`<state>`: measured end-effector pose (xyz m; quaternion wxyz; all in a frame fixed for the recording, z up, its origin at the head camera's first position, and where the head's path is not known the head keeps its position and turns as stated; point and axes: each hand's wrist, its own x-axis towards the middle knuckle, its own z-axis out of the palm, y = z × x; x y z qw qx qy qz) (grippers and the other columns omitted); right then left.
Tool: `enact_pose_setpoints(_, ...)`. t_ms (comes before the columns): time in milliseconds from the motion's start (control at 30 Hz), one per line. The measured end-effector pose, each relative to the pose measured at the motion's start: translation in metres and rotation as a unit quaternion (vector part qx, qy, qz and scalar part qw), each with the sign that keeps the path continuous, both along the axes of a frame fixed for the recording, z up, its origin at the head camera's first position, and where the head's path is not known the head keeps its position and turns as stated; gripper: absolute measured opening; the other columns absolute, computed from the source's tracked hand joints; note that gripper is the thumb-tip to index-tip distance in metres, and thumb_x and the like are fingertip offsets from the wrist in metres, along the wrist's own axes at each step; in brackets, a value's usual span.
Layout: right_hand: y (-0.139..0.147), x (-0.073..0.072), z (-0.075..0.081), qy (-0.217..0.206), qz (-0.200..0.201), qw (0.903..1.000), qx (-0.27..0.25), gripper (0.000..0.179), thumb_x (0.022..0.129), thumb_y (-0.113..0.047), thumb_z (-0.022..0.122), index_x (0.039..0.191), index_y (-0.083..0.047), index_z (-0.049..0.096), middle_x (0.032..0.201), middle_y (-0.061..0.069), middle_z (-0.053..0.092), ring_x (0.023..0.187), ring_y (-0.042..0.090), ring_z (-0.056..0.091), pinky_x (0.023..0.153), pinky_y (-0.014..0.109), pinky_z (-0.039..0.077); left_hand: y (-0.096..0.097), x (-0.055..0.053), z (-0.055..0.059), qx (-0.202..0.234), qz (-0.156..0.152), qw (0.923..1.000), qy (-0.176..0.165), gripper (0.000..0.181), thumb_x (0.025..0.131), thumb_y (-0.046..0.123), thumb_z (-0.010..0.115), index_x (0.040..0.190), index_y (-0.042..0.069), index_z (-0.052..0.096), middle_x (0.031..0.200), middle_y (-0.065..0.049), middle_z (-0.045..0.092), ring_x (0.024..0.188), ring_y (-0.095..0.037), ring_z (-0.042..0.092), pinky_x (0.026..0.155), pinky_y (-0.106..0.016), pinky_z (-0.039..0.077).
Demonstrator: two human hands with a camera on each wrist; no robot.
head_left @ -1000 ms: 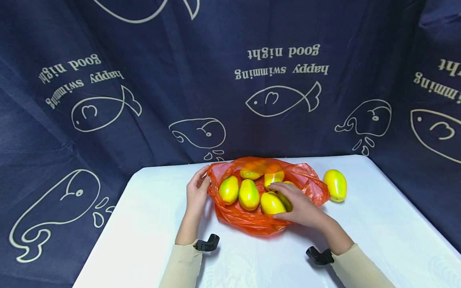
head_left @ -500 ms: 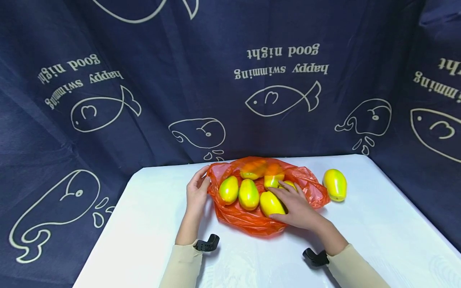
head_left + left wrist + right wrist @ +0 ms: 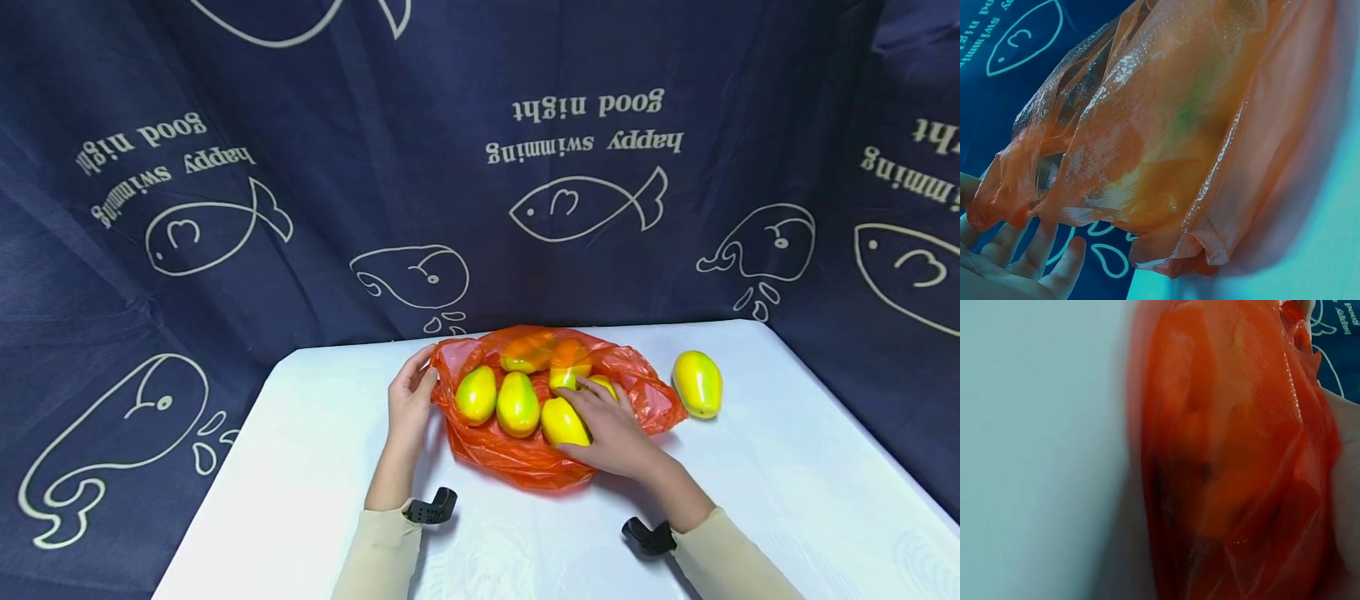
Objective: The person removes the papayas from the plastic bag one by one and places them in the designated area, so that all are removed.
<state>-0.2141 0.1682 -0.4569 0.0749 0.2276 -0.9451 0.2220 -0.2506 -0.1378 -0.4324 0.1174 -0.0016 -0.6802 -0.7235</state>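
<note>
A crumpled red plastic bag [image 3: 517,475] lies wide-mouthed on the table with several shiny yellow-green mangoes inside. At its left edge, my left hand [image 3: 411,396] pinches the bag's rim; in the left wrist view, this hand's fingers [image 3: 1041,247] extend below the gathered plastic. My right hand [image 3: 618,429] reaches into the bag's right side, its fingers and thumb around the front right mango [image 3: 564,422]. Another mango [image 3: 603,387] shows just beyond those fingers. Two more, the left mango [image 3: 476,396] and the middle mango [image 3: 518,405], lie in front. The right palm hides part of the bag's contents.
A single mango [image 3: 698,383] lies on the white table [image 3: 315,467] to the right of the bag. Behind the table hangs a dark blue curtain [image 3: 420,200] printed with fish. Black wrist cameras sit on both forearms.
My right hand has shifted slightly left over the front right mango, and another mango has come into view beyond its fingers. My left hand keeps its place at the bag's edge.
</note>
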Motion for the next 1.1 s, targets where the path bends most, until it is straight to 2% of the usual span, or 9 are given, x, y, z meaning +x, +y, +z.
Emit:
enact_pose_setpoints(233,-0.001,0.000,0.000,0.012,-0.001,0.9999,-0.006,0.083,0.077,-0.042,0.081,0.148,-0.018,0.047,0.147,0.008,0.054,0.143,0.033,0.036,0.117,0.064,0.013,0.000,-0.001,0.001,-0.003,-0.004,1.0000,0.003,0.040,0.101,0.008,0.050,0.139,0.014,0.059,0.144,-0.007,0.057,0.131,-0.028,0.057,0.089,-0.011,0.052)
enact_pose_setpoints(467,-0.001,0.000,0.000,0.039,0.012,0.9990,-0.020,0.082,0.075,-0.036,0.084,0.147,-0.019,0.047,0.142,0.003,0.056,0.134,0.028,0.048,0.118,0.064,0.011,0.000,-0.001,0.001,-0.003,-0.005,1.0000,0.006,0.041,0.101,0.008,0.050,0.141,0.012,0.057,0.145,-0.010,0.056,0.132,-0.030,0.056,0.091,-0.011,0.052)
enact_pose_setpoints(600,0.000,0.001,0.001,0.042,0.010,0.9983,-0.038,0.081,0.077,-0.034,0.084,0.147,-0.021,0.045,0.144,0.003,0.054,0.136,0.028,0.047,0.119,0.066,0.010,0.000,0.000,0.000,-0.004,-0.003,1.0000,0.001,0.041,0.101,0.007,0.050,0.141,0.011,0.057,0.145,-0.010,0.056,0.132,-0.030,0.056,0.092,-0.011,0.051)
enact_pose_setpoints(700,0.000,0.002,0.004,0.049,0.006,0.9969,-0.061,0.080,0.079,-0.033,0.082,0.148,-0.020,0.044,0.147,0.004,0.051,0.138,0.029,0.044,0.120,0.064,0.016,0.000,0.000,0.000,-0.006,-0.002,1.0000,-0.001,0.041,0.101,0.008,0.050,0.140,0.012,0.058,0.145,-0.008,0.057,0.133,-0.028,0.056,0.093,-0.012,0.051)
enact_pose_setpoints(767,0.000,0.002,0.006,0.060,0.004,0.9952,-0.077,0.080,0.080,-0.032,0.082,0.149,-0.018,0.043,0.148,0.005,0.049,0.138,0.030,0.043,0.119,0.062,0.024,0.000,-0.001,0.000,-0.008,-0.001,1.0000,-0.001,0.040,0.100,0.008,0.050,0.140,0.013,0.058,0.144,-0.007,0.057,0.133,-0.027,0.056,0.095,-0.014,0.052)
enact_pose_setpoints(933,0.001,0.003,0.010,0.079,-0.002,0.9898,-0.119,0.081,0.080,-0.028,0.082,0.149,-0.020,0.042,0.149,0.006,0.046,0.134,0.029,0.046,0.109,0.060,0.043,0.000,-0.001,-0.001,-0.005,0.000,1.0000,-0.001,0.040,0.100,0.008,0.050,0.139,0.014,0.059,0.145,-0.008,0.057,0.133,-0.028,0.056,0.096,-0.014,0.051)
enact_pose_setpoints(1100,0.003,0.003,0.017,0.070,-0.003,0.9810,-0.181,0.082,0.079,-0.022,0.084,0.149,-0.021,0.043,0.149,0.004,0.045,0.134,0.026,0.046,0.106,0.058,0.047,0.000,-0.001,-0.001,0.000,-0.001,1.0000,0.001,0.041,0.101,0.007,0.050,0.140,0.012,0.058,0.145,-0.010,0.057,0.133,-0.029,0.055,0.094,-0.011,0.050)
